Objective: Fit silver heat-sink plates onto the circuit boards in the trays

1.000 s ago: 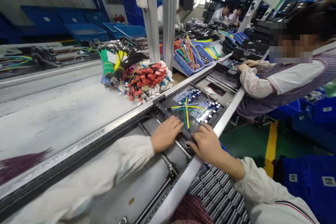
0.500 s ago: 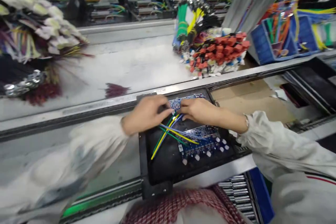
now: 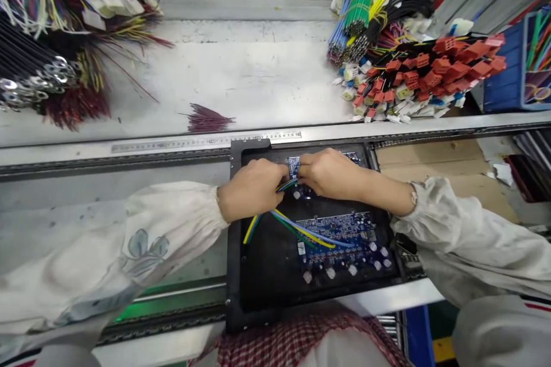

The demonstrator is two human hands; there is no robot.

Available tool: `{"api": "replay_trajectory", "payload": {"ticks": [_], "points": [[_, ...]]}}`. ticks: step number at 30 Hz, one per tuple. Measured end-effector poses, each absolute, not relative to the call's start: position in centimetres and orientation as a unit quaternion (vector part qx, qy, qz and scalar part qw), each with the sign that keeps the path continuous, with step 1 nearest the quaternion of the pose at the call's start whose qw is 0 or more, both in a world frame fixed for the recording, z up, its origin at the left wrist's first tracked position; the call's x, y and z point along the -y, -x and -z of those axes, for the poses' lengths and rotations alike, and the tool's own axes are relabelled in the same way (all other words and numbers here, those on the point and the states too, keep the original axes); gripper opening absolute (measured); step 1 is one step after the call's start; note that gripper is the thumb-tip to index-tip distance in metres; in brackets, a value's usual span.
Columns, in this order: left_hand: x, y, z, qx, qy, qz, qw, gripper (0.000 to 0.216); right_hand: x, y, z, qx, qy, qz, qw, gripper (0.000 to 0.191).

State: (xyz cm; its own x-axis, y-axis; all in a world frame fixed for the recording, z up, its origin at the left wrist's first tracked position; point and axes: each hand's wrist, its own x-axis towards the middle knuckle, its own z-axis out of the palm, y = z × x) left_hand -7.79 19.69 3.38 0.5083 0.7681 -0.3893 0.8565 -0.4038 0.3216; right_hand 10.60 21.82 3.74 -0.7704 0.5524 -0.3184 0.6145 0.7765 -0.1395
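Note:
Yellow, green and blue wires [image 3: 303, 232] fan out over the black tray [image 3: 262, 275], their loose ends below my left hand [image 3: 253, 189]. That hand is closed on the wires near the tray's upper left. From its fingers the wires run right to the fingertips of my right hand [image 3: 329, 175], which pinch them at the upper blue circuit board [image 3: 294, 167]. My right hand covers much of that board, and the exact contact is hidden. Lower in the tray lies another blue circuit board [image 3: 336, 235] with several whitish round parts; some wires cross it.
Beyond the conveyor rail, a shelf [image 3: 258, 74] bears a small dark red wire bundle [image 3: 209, 118]. Black cables with ring terminals [image 3: 38, 77] lie at left. Green wires [image 3: 361, 0] and red connectors [image 3: 447, 66] are heaped at right, beside a blue bin [image 3: 503, 69]. Cardboard [image 3: 430, 163] lies right of the tray.
My left hand has closed around the wires, where its thumb and fingers were apart before. My right hand stays at the upper board. The camera view has shifted, bringing the bench closer.

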Motion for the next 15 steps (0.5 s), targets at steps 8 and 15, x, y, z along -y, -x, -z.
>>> {"api": "replay_trajectory", "payload": {"ticks": [8, 15], "points": [[-20.2, 7.1, -3.0, -0.523, -0.825, 0.103, 0.187, 0.014, -22.2, -10.0, -3.0, -0.934, -0.311, 0.114, 0.135, 0.02], [-20.5, 6.9, -1.6, -0.511, -0.835, 0.079, 0.191, 0.02, -22.2, -9.8, -2.7, -0.924, -0.328, 0.133, 0.142, 0.018]]}}
